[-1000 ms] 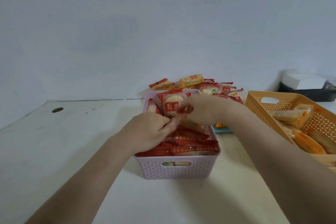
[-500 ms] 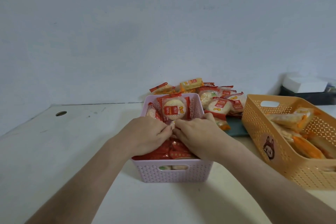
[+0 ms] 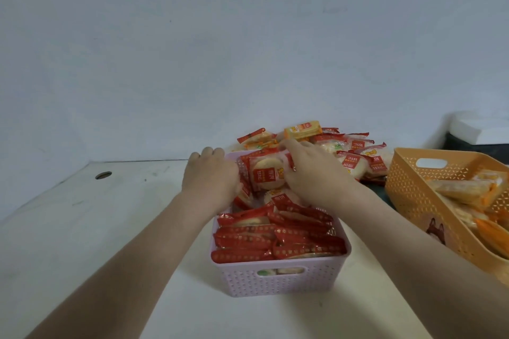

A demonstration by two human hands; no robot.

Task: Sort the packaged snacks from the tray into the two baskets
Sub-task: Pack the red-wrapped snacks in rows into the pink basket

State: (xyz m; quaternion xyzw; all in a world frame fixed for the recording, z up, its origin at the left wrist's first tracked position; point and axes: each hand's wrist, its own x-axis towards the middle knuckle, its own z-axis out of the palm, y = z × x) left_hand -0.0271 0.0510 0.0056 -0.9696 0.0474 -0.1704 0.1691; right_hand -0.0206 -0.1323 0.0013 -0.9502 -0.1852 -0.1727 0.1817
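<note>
Pink basket [image 3: 278, 281] near full of red packs. Left hand [image 3: 209, 176] and right hand [image 3: 311, 173] at far end, fingers curled on upright pack [image 3: 264, 173], apparently seating it. Next, likely: release, reach pile [image 3: 355, 151] behind, sort yellow ones into orange basket [image 3: 407, 173].

Soft, even, rather dim indoor light with a cool bluish cast. A faint shadow rings the pink basket [image 3: 275, 281] on the white table [image 3: 96, 242]. Wide-angle bending curves the edges, and detail is soft throughout.

Snack pile [image 3: 344, 146] behind near basket [image 3: 275, 281]; 2nd basket [image 3: 407, 181] to its right.
</note>
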